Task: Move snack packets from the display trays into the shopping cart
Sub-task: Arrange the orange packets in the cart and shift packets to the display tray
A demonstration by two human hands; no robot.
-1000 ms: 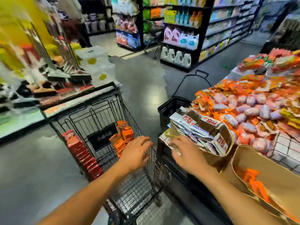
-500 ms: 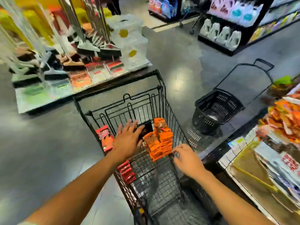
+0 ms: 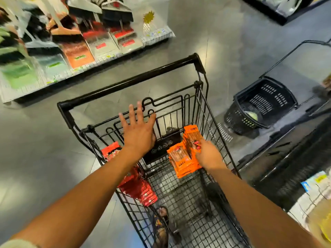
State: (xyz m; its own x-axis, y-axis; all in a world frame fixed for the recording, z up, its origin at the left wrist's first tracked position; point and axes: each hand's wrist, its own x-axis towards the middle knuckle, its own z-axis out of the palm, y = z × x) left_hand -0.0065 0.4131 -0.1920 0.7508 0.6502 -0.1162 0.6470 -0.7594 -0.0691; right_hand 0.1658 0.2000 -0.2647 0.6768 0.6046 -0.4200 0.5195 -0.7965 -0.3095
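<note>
Holds left hand (image 3: 138, 129) flat, fingers straight and spread, above the wire flap at the handle end of the shopping cart (image 3: 202, 108). Curls right hand (image 3: 207, 154) fingers round orange packets (image 3: 184, 158) stacked against right wall. Shows red packets (image 3: 136, 185) along left wall.

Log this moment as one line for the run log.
left hand: open, above shopping cart | right hand: on orange packets, grip unclear | red packets: in cart, left side
</note>
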